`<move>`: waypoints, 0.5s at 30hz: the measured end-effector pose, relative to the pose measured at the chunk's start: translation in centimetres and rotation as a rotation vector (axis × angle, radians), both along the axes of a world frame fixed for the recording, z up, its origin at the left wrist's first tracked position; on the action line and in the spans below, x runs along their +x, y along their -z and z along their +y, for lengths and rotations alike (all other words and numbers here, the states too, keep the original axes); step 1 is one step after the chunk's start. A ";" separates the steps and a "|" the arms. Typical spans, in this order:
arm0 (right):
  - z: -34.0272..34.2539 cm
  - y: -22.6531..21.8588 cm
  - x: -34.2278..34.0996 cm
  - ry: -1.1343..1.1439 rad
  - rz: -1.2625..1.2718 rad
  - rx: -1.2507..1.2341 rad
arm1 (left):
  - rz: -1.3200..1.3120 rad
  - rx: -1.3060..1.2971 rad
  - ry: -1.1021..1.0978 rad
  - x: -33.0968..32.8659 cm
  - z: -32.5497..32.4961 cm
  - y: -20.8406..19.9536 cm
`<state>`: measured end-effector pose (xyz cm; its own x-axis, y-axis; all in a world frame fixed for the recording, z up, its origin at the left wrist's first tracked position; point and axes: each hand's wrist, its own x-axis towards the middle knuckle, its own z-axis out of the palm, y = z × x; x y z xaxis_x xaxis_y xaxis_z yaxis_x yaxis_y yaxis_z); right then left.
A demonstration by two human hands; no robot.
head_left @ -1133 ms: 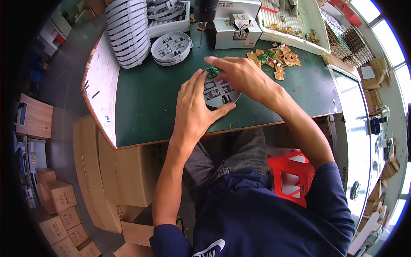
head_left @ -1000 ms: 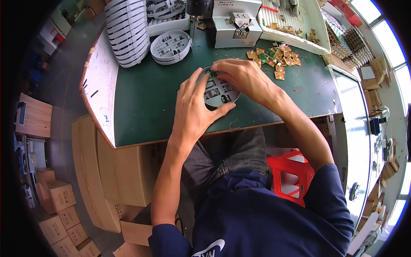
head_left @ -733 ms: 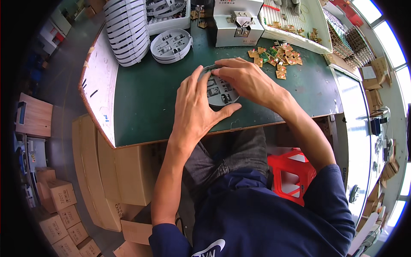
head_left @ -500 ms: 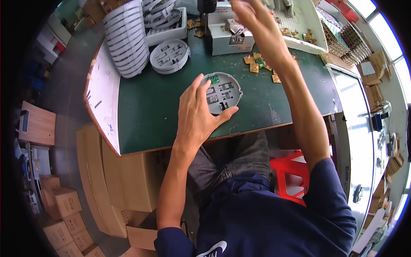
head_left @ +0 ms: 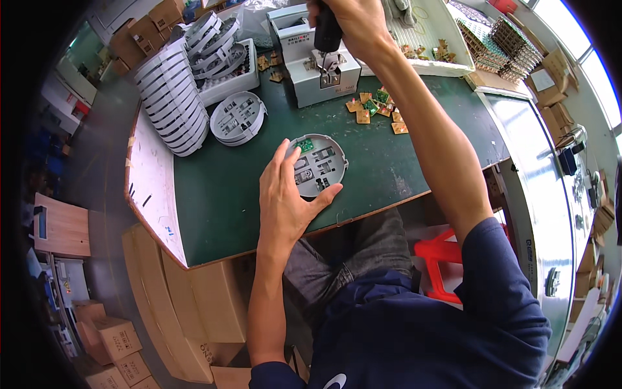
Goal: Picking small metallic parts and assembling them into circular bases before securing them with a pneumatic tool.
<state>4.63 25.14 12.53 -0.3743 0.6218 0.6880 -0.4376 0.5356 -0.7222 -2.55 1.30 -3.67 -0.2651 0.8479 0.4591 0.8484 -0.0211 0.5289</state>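
The grey metal box-shaped machine (head_left: 303, 87) stands on the green worktable (head_left: 240, 201) and serves as the reference for all positions. The shallow round grey plastic housing (head_left: 316, 162) lies on the worktable in front of the machine, on the person's side, well apart from it, with its compartmented interior facing up. A small green circuit board (head_left: 304, 146) sits inside the housing, near the rim on the machine side.

The left hand (head_left: 283, 198) holds the housing from its left. Its fingers and thumb are spread wide around the rim; the palm side is hidden.

The right hand (head_left: 356, 29), above the machine and partly cut off by the upper picture edge, holds a black cylindrical tool (head_left: 328, 32) with its fingers wrapped around the upper part. A thin shaft points down at the machine's front; contact at the tip cannot be determined.

To the left of the machine is a second round grey plastic housing (head_left: 236, 118), and farther left a tall leaning stack of grey plastic rings (head_left: 172, 104). To the right of the machine lies a loose group of small tan and green circuit boards (head_left: 369, 109)
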 end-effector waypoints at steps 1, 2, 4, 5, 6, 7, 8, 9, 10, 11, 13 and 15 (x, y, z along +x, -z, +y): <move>0.4 0.0 -0.4 -0.037 0.041 0.016 | -0.001 -0.002 0.001 0.0 0.0 0.0; 0.7 0.1 -0.5 -0.036 0.040 0.014 | -0.007 0.000 0.002 0.0 0.0 -0.1; 0.9 0.3 -0.6 0.113 -0.056 0.014 | -0.013 -0.002 0.001 0.0 -0.1 -0.1; 0.8 0.5 -0.8 0.111 -0.056 0.011 | -0.011 -0.003 -0.001 0.0 -0.2 -0.1; 0.5 0.7 -1.2 0.191 -0.051 0.061 | -0.009 -0.005 -0.002 0.0 -0.2 -0.1; 0.3 0.9 -1.4 0.271 -0.045 0.111 | -0.009 -0.008 -0.003 0.1 -0.2 -0.1; 0.4 0.8 -1.2 0.270 -0.045 0.108 | -0.008 -0.007 -0.004 0.1 -0.2 -0.1; 0.7 0.7 -1.0 0.167 -0.059 0.048 | -0.008 -0.006 -0.007 0.1 -0.1 -0.1; 0.9 0.6 -0.7 0.065 -0.072 -0.013 | -0.009 -0.009 -0.009 0.2 -0.1 -0.1; 0.2 0.5 -0.4 0.057 -0.073 -0.017 | -0.005 -0.009 -0.012 0.2 -0.2 -0.1; -1.7 0.8 0.4 -0.055 -0.133 -0.101 | -0.002 -0.014 -0.020 0.1 -0.2 -0.1; -4.6 1.2 0.8 -0.108 -0.089 -0.205 | 0.001 -0.008 -0.024 0.2 -0.2 -0.1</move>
